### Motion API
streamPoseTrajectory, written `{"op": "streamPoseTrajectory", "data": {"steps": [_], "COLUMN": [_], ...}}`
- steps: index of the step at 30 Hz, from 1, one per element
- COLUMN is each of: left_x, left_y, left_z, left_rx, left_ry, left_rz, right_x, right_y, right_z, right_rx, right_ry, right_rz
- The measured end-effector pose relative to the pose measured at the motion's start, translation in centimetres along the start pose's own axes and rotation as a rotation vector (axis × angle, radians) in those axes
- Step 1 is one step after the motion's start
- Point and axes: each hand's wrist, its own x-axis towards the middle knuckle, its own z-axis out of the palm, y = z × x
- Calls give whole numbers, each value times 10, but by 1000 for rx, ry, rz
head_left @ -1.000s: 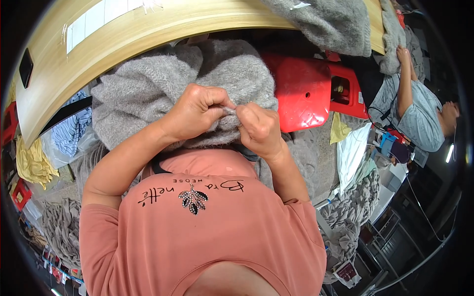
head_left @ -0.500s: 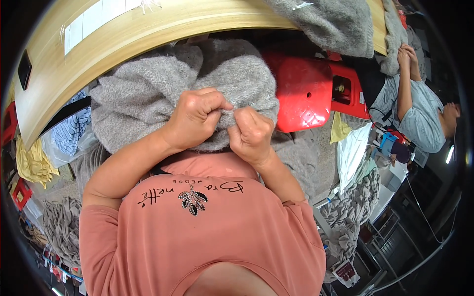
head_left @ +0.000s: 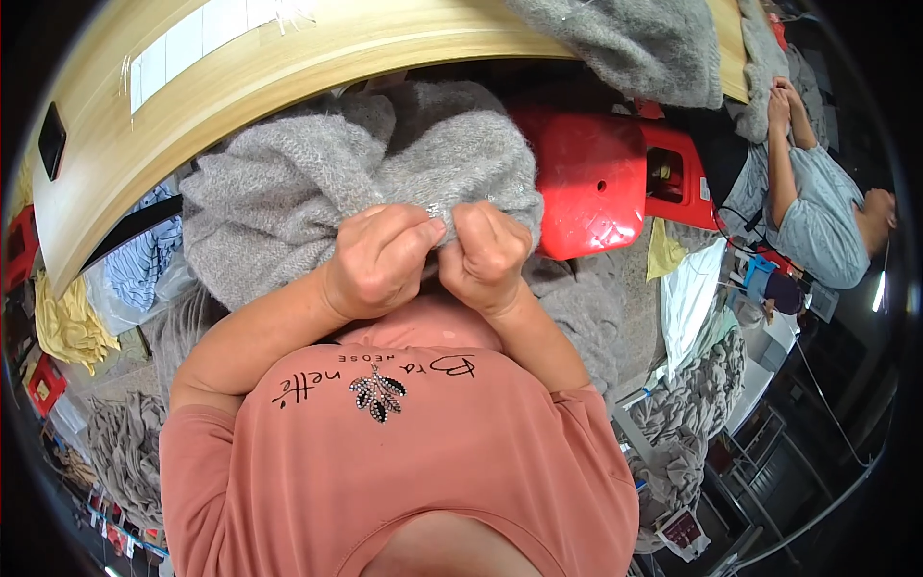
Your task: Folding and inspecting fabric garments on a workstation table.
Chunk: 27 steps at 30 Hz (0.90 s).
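A bulky grey knit garment lies bunched over my lap, under the table's near edge. My left hand is closed in a pinch at the garment's near edge, thumb pointing toward the other hand. Right beside it, my right hand is curled the same way, its thumb and forefinger pressed on the knit. The two hands almost touch in front of my chest. Their fingers hide the exact bit of knit they grip, and whether a thread is there I cannot tell.
A wooden table curves across the front, bearing a phone and another grey knit piece. To the right stands a red plastic stool. Beyond it another person sits. Yellow cloth and heaped grey garments lie around.
Both hands have come nearer to my chest, the left one most. They stay closed and close together, and the garment's near edge has been drawn in with them.
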Motion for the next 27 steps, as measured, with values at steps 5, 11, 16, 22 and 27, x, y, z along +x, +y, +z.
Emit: {"op": "streamPoseTrajectory", "data": {"steps": [5,11,16,22,27], "left_x": [-7,-2,4,2,-6], "left_y": [-4,-3,-6,-4,3], "left_z": [-10,-15,-15,-16,-7], "left_rx": [44,-35,-156,-152,-70], "left_ry": [65,54,75,-2,52], "left_rz": [88,154,192,236,143], "right_x": [11,9,2,2,-1], "right_y": [-9,-6,-21,-45,-29], "right_z": [-1,-20,-27,-29,-6], "right_rx": [146,451,624,278,81], "right_ry": [7,-148,-125,-60,103], "right_rz": [22,81,243,404,175]}}
